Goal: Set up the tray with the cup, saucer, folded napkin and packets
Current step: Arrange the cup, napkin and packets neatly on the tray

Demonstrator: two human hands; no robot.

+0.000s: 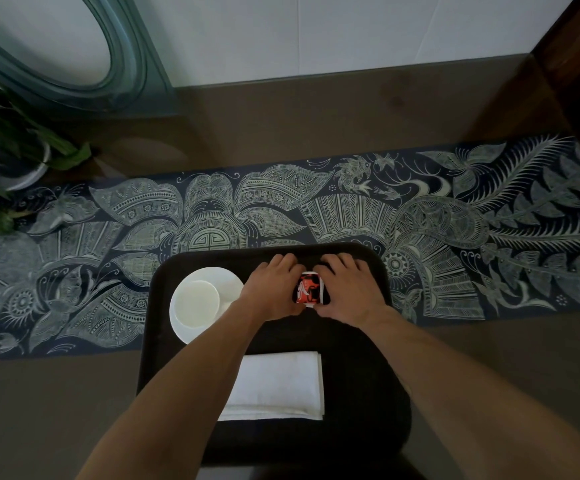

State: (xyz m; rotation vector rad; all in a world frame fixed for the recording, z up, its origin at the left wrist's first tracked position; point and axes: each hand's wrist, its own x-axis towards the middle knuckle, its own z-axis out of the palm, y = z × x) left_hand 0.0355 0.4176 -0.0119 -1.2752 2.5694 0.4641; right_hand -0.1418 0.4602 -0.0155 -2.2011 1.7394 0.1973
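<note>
A black tray [164, 306] lies on the table in front of me. On its left stands a white saucer [226, 282] with a white cup [196, 299] on it. A folded white napkin [278, 382] rests on the near part of the tray. At the tray's far middle, red-and-black packets [310, 288] with white edges sit between my hands. My left hand [274, 289] presses their left side and my right hand [349, 291] their right side, fingers curled around them.
A dark blue patterned runner [454, 220] crosses the brown table under the tray. A potted plant [8, 150] stands at the far left, an oval mirror frame [132, 64] leans on the wall behind, and dark wood [575, 46] rises at far right.
</note>
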